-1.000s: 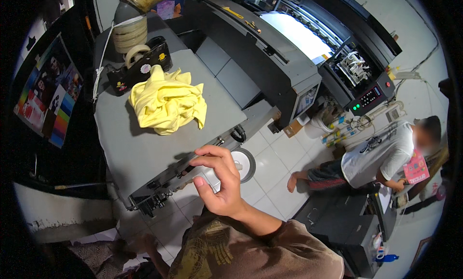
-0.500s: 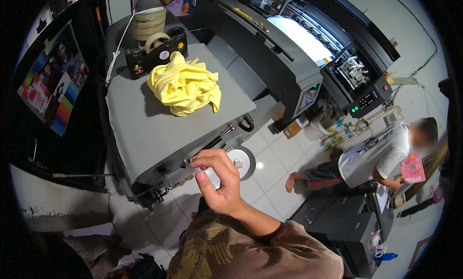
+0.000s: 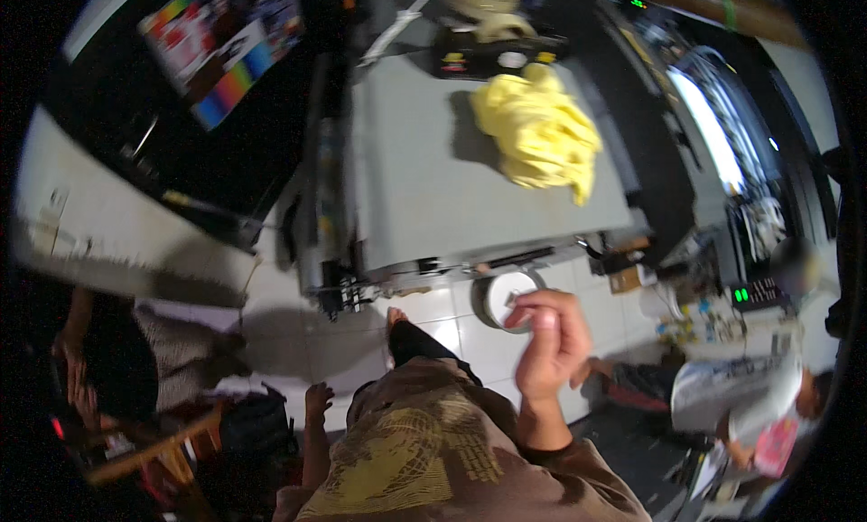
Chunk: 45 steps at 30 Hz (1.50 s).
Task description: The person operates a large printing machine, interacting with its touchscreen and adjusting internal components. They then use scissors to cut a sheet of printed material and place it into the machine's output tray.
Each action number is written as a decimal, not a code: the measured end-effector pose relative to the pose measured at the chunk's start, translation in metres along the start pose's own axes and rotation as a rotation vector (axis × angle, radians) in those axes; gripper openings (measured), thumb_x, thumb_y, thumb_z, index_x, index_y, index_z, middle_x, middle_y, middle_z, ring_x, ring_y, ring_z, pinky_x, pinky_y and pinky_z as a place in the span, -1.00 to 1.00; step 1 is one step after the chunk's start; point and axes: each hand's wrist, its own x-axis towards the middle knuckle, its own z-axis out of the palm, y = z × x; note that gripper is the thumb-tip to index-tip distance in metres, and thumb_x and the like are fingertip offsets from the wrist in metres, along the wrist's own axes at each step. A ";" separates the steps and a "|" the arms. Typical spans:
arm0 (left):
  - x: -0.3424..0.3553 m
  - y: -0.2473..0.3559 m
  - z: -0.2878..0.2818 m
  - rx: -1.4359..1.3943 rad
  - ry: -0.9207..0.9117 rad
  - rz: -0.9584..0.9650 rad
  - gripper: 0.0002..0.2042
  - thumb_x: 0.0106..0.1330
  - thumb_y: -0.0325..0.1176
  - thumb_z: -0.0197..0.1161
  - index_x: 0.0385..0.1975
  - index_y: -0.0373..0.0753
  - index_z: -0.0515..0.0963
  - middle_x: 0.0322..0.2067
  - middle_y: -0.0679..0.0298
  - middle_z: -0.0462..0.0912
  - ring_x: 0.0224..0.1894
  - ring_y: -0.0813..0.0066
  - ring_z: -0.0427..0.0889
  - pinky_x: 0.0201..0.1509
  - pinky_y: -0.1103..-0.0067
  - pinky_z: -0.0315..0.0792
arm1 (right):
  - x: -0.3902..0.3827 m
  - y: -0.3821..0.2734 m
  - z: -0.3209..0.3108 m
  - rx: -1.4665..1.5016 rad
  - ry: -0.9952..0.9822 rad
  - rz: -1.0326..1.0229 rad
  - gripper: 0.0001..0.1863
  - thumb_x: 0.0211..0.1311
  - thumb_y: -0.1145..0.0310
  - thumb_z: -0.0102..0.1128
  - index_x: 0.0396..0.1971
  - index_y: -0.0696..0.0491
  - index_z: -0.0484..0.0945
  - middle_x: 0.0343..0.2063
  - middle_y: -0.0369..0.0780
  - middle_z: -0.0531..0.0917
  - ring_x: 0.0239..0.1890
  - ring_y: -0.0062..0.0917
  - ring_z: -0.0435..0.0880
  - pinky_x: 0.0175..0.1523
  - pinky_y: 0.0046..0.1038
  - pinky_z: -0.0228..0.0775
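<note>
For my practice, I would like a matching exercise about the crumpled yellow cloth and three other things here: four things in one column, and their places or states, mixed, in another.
Things:
1. crumpled yellow cloth
2. round white bucket
3. long black tape dispenser
4. person's bare right hand

Places or states:
A. standing on the pale tiled floor
B. raised, with fingers bent
C. heaped on the flat grey tabletop
D. beyond the cloth, carrying a beige tape roll

Right pairs: 1-C, 2-A, 3-D, 4-B
</note>
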 end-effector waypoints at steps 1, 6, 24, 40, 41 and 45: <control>-0.003 0.000 0.000 0.080 0.000 0.034 -0.69 0.40 -0.15 0.27 0.05 -0.12 0.53 -0.19 0.28 0.71 -0.21 0.41 0.70 -0.24 0.37 0.50 | 0.002 0.000 0.005 0.018 0.003 -0.030 -0.70 0.49 0.34 0.03 -0.30 0.27 0.61 -0.49 -0.14 0.66 -0.52 -0.52 0.62 -0.36 -0.52 0.42; 0.008 -0.013 -0.001 -0.008 0.069 -0.086 -0.66 0.42 -0.07 0.26 0.00 -0.18 0.55 -0.24 0.23 0.71 -0.30 0.41 0.69 -0.40 0.43 0.45 | 0.024 -0.004 0.039 0.082 -0.025 -0.050 -0.63 0.51 0.23 0.01 -0.34 0.25 0.56 -0.60 -0.14 0.62 -0.57 -0.53 0.56 -0.38 -0.50 0.36; 0.111 0.165 -0.074 0.346 0.155 0.109 -0.60 0.41 -0.06 0.24 -0.02 -0.29 0.54 -0.27 0.20 0.75 -0.31 0.41 0.76 -0.40 0.41 0.54 | 0.095 0.010 0.183 0.174 -0.141 -0.103 -0.54 0.54 0.06 -0.01 -0.40 0.19 0.42 -0.66 -0.20 0.46 -0.68 -0.50 0.42 -0.54 -0.45 0.26; 0.448 0.502 -0.187 -0.625 -0.210 0.233 -0.57 0.51 0.07 0.07 0.31 0.17 0.43 -0.06 0.21 0.70 -0.16 0.40 0.74 -0.36 0.44 0.60 | 0.185 -0.001 0.296 -0.654 0.752 -0.056 -0.34 0.49 -0.16 -0.08 -0.55 0.18 0.51 -0.64 -0.25 0.44 -0.69 -0.52 0.38 -0.57 -0.53 0.23; 0.463 0.523 -0.196 -0.398 0.211 -0.038 -0.54 0.47 0.08 0.14 0.33 0.20 0.43 -0.03 0.19 0.70 -0.18 0.41 0.73 -0.35 0.46 0.61 | 0.188 -0.006 0.302 -0.715 0.770 -0.009 -0.32 0.49 -0.18 -0.09 -0.50 0.20 0.54 -0.64 -0.25 0.45 -0.69 -0.53 0.38 -0.57 -0.54 0.21; 0.481 0.545 -0.207 -0.724 -0.141 0.042 -0.53 0.44 0.08 0.21 0.29 0.13 0.46 -0.01 0.14 0.67 -0.29 0.42 0.66 -0.35 0.52 0.63 | 0.191 -0.020 0.315 -0.823 0.751 -0.006 -0.45 0.52 -0.07 -0.03 -0.35 0.17 0.59 -0.59 -0.24 0.49 -0.65 -0.55 0.40 -0.54 -0.54 0.24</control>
